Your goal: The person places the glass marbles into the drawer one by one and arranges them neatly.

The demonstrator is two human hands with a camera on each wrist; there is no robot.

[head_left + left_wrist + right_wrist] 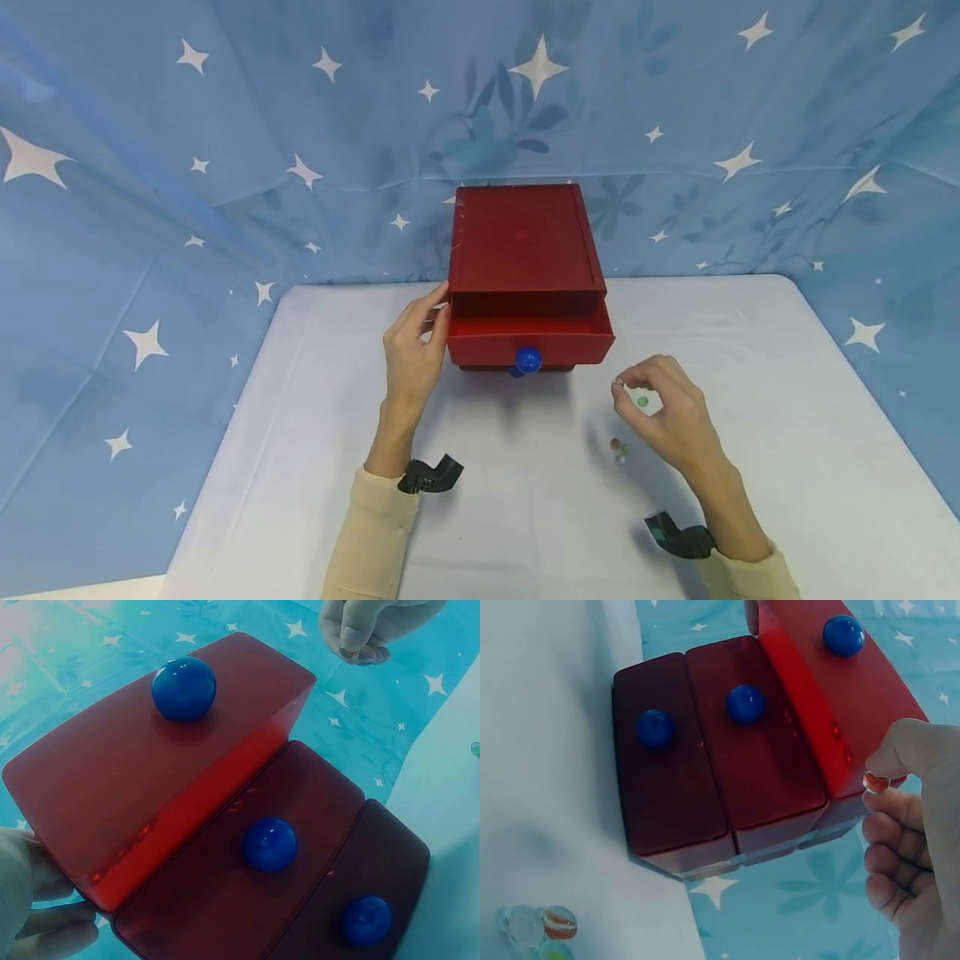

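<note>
A red drawer cabinet [525,242] has three drawers with blue ball knobs, and its top drawer [487,348] is pulled out. My left hand [414,358] rests its fingertips against the cabinet's left side, near the open drawer. To the right of the drawer, my right hand [670,410] pinches a clear marble with an orange swirl [875,782] between thumb and index finger. The two lower drawers [240,862] are closed. What lies deep in the top drawer is hidden.
A small group of marbles [615,444] lies on the white table [510,517] to the front right. One green marble [642,402] sits apart, seen just through the right hand's finger loop. Behind the table hangs a blue cloth [360,125] with white stars.
</note>
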